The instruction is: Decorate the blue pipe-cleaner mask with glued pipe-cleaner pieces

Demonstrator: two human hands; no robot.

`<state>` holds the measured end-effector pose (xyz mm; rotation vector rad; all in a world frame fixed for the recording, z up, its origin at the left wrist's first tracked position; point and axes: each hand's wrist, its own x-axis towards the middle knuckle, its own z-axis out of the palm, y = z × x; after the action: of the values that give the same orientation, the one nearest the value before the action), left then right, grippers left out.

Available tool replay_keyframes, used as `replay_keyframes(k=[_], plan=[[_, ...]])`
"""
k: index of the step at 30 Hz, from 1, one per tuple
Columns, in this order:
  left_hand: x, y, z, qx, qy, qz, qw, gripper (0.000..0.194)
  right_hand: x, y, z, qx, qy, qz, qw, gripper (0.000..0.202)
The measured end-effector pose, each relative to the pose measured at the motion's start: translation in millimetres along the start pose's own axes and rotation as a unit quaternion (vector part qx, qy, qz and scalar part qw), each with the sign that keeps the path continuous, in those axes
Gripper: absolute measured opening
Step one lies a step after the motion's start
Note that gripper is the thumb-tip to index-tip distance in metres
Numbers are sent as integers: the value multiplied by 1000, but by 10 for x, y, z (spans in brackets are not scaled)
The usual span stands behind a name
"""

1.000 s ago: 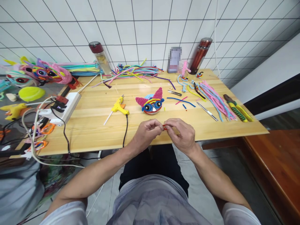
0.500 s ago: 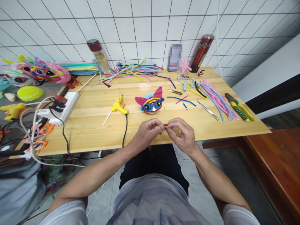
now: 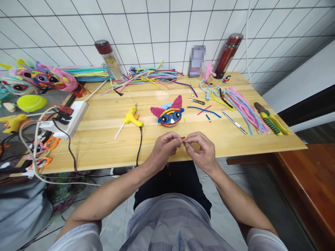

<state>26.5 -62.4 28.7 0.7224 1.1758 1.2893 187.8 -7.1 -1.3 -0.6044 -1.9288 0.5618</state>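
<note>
Pinched between the fingertips of both hands is a short red piece of pipe cleaner (image 3: 183, 138), mostly covered by the fingers. My left hand (image 3: 167, 146) grips its left end, and my right hand (image 3: 200, 149) closes on its right end, just above the table's front edge. Beyond them sits a pipe-cleaner animal head (image 3: 169, 115) with pink ears, blue-ringed eyes and a white nose. Short blue and pink pipe-cleaner pieces (image 3: 204, 110) lie to its right, near a utility knife (image 3: 196, 101). A yellow glue gun (image 3: 132, 116) rests on the left.
On the right lie a silver craft knife (image 3: 235, 123), a pink and blue pipe-cleaner bundle (image 3: 244, 108) and green-yellow pliers (image 3: 270, 120). Bottles (image 3: 229, 55) and a phone (image 3: 197, 61) stand by the wall. A white power strip (image 3: 74, 120) with cables occupies the left.
The red piece shows at a slightly different angle between my fingertips. Both hands stay nearly in place, and the camera view has shifted a little.
</note>
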Motion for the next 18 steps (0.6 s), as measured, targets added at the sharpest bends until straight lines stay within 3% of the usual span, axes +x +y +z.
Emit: replay_keyframes(k=[10,18], plan=[[47,-45,-71,88,2,38,995,25,11,98,1,6,-9,49,999,6],[64,-44,-139,108,-1,77,991,27,118,97,-5,4,-28,20,999,7]])
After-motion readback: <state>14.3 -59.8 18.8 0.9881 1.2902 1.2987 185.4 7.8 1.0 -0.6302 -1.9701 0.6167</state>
